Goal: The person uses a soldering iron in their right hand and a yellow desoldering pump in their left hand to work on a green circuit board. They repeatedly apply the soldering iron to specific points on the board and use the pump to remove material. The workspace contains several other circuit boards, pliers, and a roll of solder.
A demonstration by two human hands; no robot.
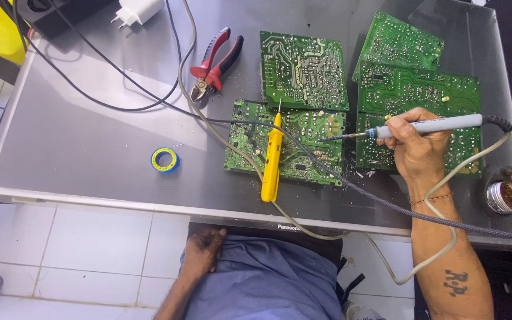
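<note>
Grey tabletop [90, 136] carries green boards; our right hand [419, 148] pinches the light, stiff soldering iron [428, 125] by its handle (tip hot, likely); left hand [204, 249] rests loosely open on our lap.

Red-handled side cutters [211, 65] upper middle of the grey table [78, 130], white charger plug [136, 10] at top, blue-yellow solder spool [165, 160] left of centre, yellow tester screwdriver [271, 160], small round tin [504, 197] at right, probably flux
</note>
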